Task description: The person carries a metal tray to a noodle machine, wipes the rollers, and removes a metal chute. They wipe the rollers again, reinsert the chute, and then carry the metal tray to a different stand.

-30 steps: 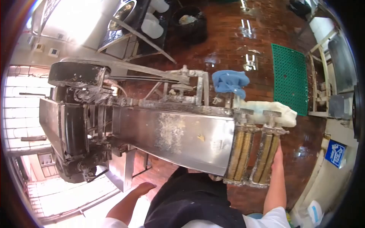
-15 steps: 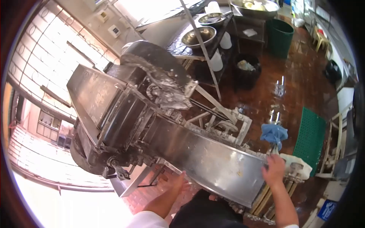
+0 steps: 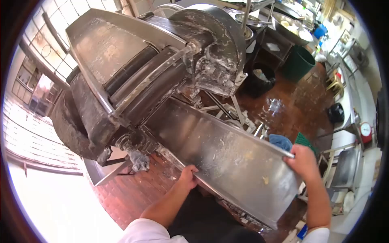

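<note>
A long stainless metal tray [image 3: 227,158], dusted with pale residue and a few yellowish bits, slopes down from a dough roller machine [image 3: 156,81]. My left hand [image 3: 188,177] is closed on the tray's near side rim, about halfway along. Farther right, my right hand [image 3: 303,162] grips the opposite rim close to the tray's outer end. The fingers of both hands are partly hidden by the sheet metal. Above the tray's inner end sit the machine's dark rollers and a sloping metal hopper [image 3: 109,48].
Behind the tray lies a crumpled blue item [image 3: 280,141]. A green bin [image 3: 299,62] and a black bin [image 3: 261,81] stand on the wet brown floor beyond. A large metal bowl [image 3: 289,30] rests at the back. On the right is a dial scale [image 3: 365,129].
Both hands, open and apart from the tray's rims before, now grip them. The tray's outer end appears lifted off the frame beneath. My view has shifted closer to the machine.
</note>
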`<state>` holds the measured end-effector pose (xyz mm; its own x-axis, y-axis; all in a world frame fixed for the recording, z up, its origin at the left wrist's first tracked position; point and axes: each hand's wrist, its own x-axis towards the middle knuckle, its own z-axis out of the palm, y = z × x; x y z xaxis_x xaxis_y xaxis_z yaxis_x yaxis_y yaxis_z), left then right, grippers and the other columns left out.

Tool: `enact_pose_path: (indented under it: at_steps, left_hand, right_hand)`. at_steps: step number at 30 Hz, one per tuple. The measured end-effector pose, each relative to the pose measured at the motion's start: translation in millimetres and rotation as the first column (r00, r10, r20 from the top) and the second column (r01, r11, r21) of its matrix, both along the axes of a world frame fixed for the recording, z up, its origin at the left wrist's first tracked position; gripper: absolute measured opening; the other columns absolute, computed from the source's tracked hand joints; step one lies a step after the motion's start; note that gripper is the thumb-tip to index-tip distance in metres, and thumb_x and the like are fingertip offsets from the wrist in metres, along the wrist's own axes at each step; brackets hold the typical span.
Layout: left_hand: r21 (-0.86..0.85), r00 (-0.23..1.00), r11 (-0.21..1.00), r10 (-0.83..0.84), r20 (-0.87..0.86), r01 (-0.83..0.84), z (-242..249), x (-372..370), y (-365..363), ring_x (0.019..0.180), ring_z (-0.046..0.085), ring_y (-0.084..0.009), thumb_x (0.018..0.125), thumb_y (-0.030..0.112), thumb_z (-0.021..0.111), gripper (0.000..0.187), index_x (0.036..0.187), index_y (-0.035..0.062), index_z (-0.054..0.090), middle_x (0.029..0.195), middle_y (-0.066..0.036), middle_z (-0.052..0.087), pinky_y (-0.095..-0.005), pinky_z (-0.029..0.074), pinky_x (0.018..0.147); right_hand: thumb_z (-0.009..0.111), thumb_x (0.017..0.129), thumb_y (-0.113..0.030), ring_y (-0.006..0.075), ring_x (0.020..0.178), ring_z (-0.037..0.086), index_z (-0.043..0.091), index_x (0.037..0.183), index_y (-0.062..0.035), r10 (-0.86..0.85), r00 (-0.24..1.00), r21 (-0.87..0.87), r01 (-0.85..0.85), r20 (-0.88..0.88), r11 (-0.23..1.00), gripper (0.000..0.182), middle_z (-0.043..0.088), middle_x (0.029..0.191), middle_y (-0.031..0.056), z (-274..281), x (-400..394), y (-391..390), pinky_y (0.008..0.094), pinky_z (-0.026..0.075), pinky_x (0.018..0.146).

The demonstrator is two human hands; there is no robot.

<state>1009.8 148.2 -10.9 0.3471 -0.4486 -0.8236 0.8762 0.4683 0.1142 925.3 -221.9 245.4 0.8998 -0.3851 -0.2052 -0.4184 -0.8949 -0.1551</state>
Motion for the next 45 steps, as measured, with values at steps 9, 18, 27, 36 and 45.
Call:
enact_pose_path:
  at_steps: [9, 18, 27, 36, 45]
  left_hand:
    - [-0.318, 0.999, 0.947, 0.043, 0.022, -0.034, 49, -47, -90, 0.109, 0.052, -0.0353, 0.081, 0.022, 0.048, 0.037, 0.11, -0.0003, 0.052, 0.115, -0.016, 0.056, -0.0497, 0.038, 0.101]
    - [-0.317, 0.959, 0.925, 0.133, -0.248, -0.211, 119, -45, -134, 0.121, 0.047, -0.0302, 0.095, 0.045, 0.029, 0.051, 0.129, 0.0093, 0.044, 0.132, -0.01, 0.049, -0.0495, 0.038, 0.101]
    - [-0.652, 0.974, 0.758, 0.146, 0.172, 0.001, 24, -67, -266, 0.114, 0.053, -0.0325, 0.096, 0.038, 0.043, 0.046, 0.131, 0.0082, 0.045, 0.133, -0.013, 0.048, -0.0507, 0.044, 0.097]
    - [-0.61, 0.997, 0.793, 0.053, 0.053, -0.01, 87, -88, -254, 0.116, 0.052, -0.0318, 0.095, 0.037, 0.044, 0.046, 0.13, 0.0074, 0.046, 0.132, -0.013, 0.049, -0.0514, 0.042, 0.099]
    - [-0.461, 0.943, 0.823, -0.298, 0.149, 0.333, 39, -120, -139, 0.118, 0.051, -0.0302, 0.09, 0.032, 0.055, 0.05, 0.132, 0.0052, 0.045, 0.133, -0.014, 0.049, -0.0493, 0.039, 0.103]
  right_hand:
    - [0.074, 0.069, -0.017, 0.0303, 0.077, 0.061, 0.057, 0.076, -0.0075, 0.464, 0.886, -0.607, -0.371, -0.005, 0.702, 0.021, 0.059, 0.077, 0.0099, 209, 42, 113, 0.0403, 0.048, 0.066]
    - [0.066, 0.061, -0.008, 0.0297, 0.071, 0.053, 0.049, 0.072, -0.0093, 0.404, 0.913, -0.705, -0.327, -0.063, 0.629, 0.021, 0.05, 0.074, 0.0079, 209, -68, 120, 0.044, 0.041, 0.059]
    - [0.062, 0.056, -0.012, 0.0304, 0.056, 0.048, 0.048, 0.061, -0.011, 0.426, 0.902, -0.608, -0.376, -0.069, 0.699, 0.014, 0.043, 0.058, 0.0089, 180, -168, 103, 0.0434, 0.033, 0.049]
    - [0.057, 0.052, -0.011, 0.0283, 0.053, 0.041, 0.036, 0.056, -0.0091, 0.479, 0.875, -0.677, -0.393, -0.069, 0.622, 0.021, 0.035, 0.058, 0.0078, 196, -211, 114, 0.0419, 0.028, 0.049]
    - [0.06, 0.052, -0.006, 0.0319, 0.066, 0.042, 0.04, 0.061, -0.0064, 0.427, 0.897, -0.643, -0.263, 0.112, 0.72, 0.021, 0.039, 0.067, 0.0121, 210, -240, 66, 0.0421, 0.03, 0.058]
